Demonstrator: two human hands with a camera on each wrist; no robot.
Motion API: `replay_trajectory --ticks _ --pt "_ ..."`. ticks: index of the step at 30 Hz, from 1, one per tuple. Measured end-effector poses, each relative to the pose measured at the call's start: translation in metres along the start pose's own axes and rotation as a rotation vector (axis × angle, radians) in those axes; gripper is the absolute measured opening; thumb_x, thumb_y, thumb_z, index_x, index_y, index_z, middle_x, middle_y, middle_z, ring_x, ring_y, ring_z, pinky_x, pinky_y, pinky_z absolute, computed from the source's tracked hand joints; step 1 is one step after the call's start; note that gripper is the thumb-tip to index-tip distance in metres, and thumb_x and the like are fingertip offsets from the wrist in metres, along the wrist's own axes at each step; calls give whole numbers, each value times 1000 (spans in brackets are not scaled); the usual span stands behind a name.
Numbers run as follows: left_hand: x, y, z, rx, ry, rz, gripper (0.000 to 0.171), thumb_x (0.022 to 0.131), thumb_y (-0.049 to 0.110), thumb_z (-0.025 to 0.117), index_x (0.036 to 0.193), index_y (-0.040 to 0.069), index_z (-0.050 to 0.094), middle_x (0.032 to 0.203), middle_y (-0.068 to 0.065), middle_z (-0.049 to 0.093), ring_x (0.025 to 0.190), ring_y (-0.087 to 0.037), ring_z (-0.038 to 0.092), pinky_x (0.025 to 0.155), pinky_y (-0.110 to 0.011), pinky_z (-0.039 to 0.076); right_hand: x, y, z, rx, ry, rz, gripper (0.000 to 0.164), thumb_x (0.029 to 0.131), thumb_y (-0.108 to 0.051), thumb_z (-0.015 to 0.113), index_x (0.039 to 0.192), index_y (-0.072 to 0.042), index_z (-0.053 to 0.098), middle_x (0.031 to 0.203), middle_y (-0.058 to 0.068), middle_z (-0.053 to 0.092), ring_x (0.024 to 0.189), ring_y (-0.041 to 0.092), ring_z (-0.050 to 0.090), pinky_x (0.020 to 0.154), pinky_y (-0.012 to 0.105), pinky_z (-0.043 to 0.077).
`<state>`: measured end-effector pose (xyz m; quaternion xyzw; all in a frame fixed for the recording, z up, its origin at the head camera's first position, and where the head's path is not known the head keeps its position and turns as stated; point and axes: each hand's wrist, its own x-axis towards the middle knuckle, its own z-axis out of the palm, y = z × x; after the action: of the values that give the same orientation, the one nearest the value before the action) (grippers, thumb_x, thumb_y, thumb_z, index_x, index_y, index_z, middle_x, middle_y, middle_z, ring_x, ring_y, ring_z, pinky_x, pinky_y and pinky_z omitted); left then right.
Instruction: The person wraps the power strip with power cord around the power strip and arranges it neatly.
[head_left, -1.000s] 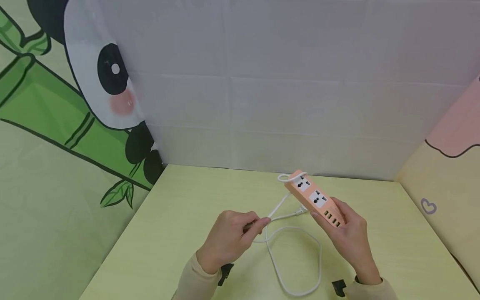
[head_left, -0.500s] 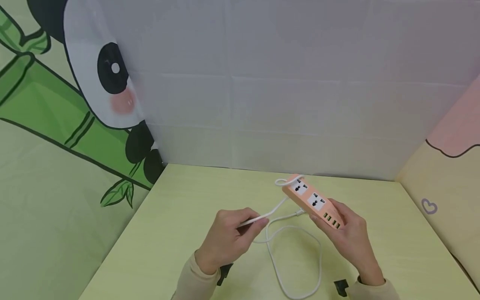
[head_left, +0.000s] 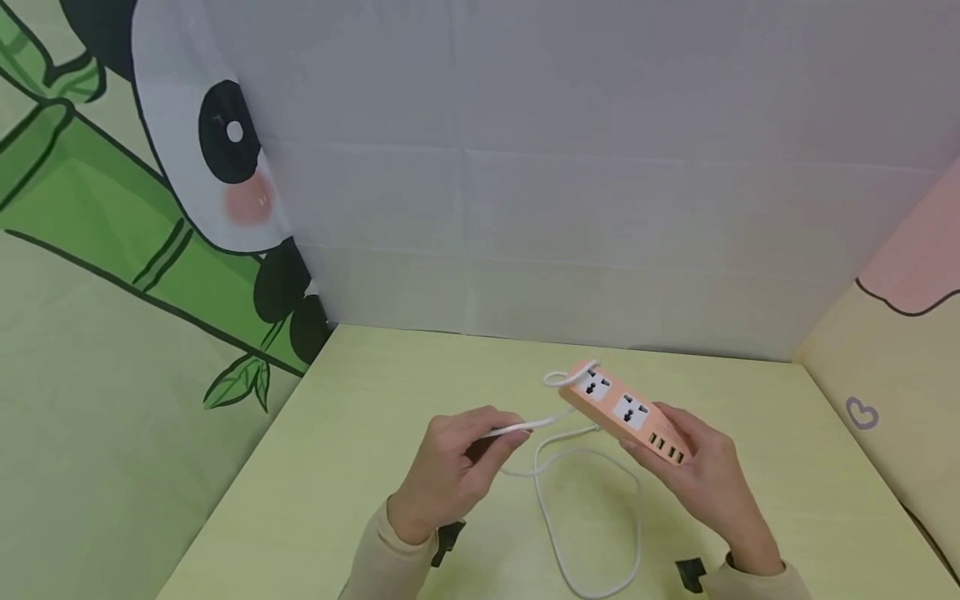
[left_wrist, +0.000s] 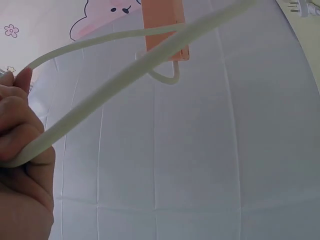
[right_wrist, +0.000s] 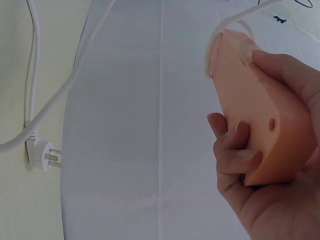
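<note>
An orange power strip with two white sockets and several USB ports is held up off the table, tilted with its far end to the left. My right hand grips its near end; in the right wrist view the fingers curl around the strip's underside. The white cord wraps across the strip's far end. My left hand pinches that cord between thumb and fingers, and in the left wrist view the cord also passes through the curled fingers. The white plug lies on the table in the right wrist view.
A loop of slack cord lies on the pale yellow table between the hands. Black tape pieces stick near the front. A grey backdrop rises behind, with printed panels at both sides.
The power strip's far end has dipped and shifted slightly left in the right hand. The cord in the left hand now runs flatter over the fingers towards the strip.
</note>
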<state>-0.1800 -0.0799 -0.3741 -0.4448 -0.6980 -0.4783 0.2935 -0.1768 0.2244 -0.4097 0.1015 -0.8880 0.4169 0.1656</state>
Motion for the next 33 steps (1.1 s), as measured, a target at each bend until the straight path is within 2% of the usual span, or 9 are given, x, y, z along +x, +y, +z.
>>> replay_trajectory --ticks 6,10,19,29,33 --pt "2 -2 -2 4 36 100 6 96 7 70 98 6 75 64 3 55 54 1 40 50 -8 34 -3 0 -9 -11 -90 -13 51 83 -22 86 128 -9 67 103 9 72 70 5 51 55 23 45" --pt "4 -3 -3 -21 43 132 10 97 10 69 98 2 76 65 2 57 54 0 40 51 -8 35 -4 1 -15 5 -156 -23 51 82 -24 86 129 -12 67 108 8 72 75 4 54 59 23 47" --pt "4 -6 -2 -23 62 170 11 98 13 67 97 4 74 64 2 54 55 -1 39 52 -9 35 -4 5 -17 76 -313 -20 47 85 -26 84 128 -16 68 102 -1 70 77 4 54 61 22 46" --pt "5 -8 -1 -38 68 180 12 99 14 66 97 5 73 66 2 57 55 -2 40 52 -9 35 -3 5 -18 136 -490 -116 43 87 -26 82 126 -14 68 101 -2 70 79 3 57 63 22 48" --pt "5 -8 0 -42 63 182 11 98 14 66 97 5 73 67 2 58 56 -2 42 53 -9 36 -4 6 -19 178 -537 -145 40 87 -26 82 124 -19 69 100 -4 71 79 4 59 63 23 51"
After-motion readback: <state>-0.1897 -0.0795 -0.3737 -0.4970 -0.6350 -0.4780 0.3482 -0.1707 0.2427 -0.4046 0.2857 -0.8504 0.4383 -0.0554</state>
